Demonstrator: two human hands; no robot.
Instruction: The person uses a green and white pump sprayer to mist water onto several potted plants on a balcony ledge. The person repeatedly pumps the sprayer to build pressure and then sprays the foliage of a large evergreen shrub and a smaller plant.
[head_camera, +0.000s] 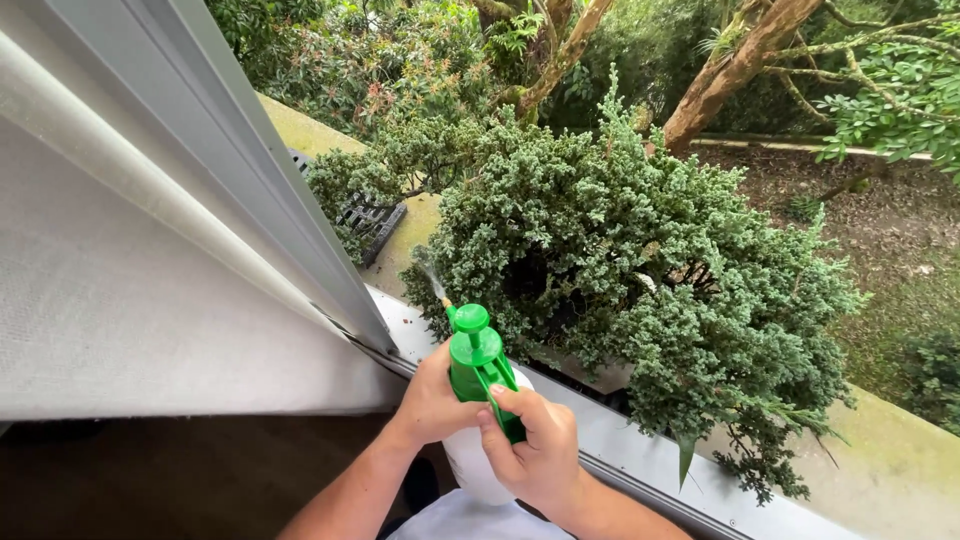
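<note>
In the head view, both hands were clamped on a green-topped spray bottle (478, 365) with a white body, held over the window sill (640, 450). The left hand (432, 400) wrapped its neck; the right hand (537, 450) gripped the handle. Its nozzle pointed at a dense bonsai conifer (640, 260) standing on the outer ledge (890, 460).
</note>
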